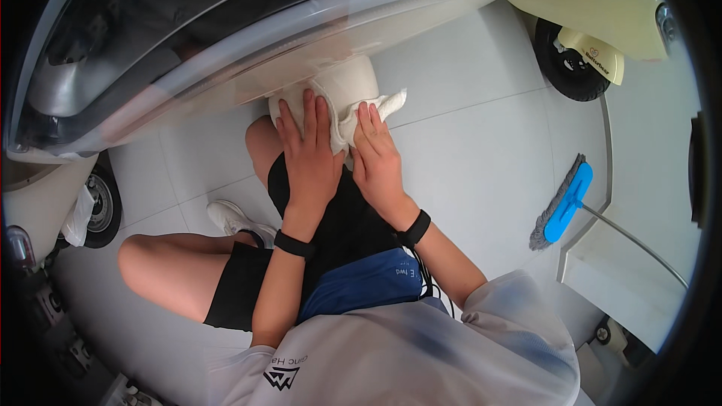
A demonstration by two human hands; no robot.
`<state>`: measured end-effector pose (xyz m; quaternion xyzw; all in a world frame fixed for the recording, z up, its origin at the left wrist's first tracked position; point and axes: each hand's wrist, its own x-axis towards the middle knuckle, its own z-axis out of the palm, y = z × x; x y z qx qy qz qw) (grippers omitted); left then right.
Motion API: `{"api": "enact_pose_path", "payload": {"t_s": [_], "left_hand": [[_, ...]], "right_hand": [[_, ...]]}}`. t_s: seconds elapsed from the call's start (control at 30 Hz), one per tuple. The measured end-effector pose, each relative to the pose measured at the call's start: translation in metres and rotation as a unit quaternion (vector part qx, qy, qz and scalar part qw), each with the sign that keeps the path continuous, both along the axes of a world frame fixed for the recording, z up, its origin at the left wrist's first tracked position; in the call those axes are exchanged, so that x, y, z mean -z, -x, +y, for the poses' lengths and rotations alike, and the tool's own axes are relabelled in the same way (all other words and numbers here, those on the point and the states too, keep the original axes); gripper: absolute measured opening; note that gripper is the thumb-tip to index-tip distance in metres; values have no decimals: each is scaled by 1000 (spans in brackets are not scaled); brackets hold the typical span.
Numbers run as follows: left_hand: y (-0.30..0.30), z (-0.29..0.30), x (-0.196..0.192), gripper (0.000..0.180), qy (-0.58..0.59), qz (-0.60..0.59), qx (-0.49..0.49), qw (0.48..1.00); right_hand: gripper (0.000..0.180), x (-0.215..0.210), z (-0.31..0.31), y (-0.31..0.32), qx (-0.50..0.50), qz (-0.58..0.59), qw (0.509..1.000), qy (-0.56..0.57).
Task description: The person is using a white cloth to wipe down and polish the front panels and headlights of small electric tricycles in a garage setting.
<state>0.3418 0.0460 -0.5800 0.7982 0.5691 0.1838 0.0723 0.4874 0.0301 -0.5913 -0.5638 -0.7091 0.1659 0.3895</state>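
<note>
A cream cloth [392,104] lies bunched against a rounded cream part [352,80], which looks like a scooter's front fender. My left hand [310,154] rests flat on the pale surface at its left, fingers stretched and slightly spread. Whether cloth or fender is under its fingertips is hard to tell. Fingers close together, my right hand [377,162] presses on the cloth, one loose end poking out past its fingertips. The cloth hides the lower part of the fender. Both my wrists carry black bands.
A large clear curved windshield [248,37] spans the top, close above my hands. A blue mop head with grey fringe [565,203] lies right. Other scooter wheels [571,62] stand far right and at left [101,207]. My bent left knee [143,271] sticks out left over grey tiles.
</note>
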Motion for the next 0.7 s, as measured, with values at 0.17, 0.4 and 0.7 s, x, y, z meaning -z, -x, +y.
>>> {"api": "enact_pose_path", "payload": {"t_s": [0.17,0.4,0.7], "left_hand": [[-21,10,-13,87,-25,-11,-11,1000],[-24,9,-22,87,-9,27,-6,1000],[-7,-1,-7,86,-13,32,13,999]], "right_hand": [[46,-4,20,-13,-5,29,999,-12],[47,1,12,-7,33,75,997,-9],[47,8,6,-10,28,55,998,-13]]}}
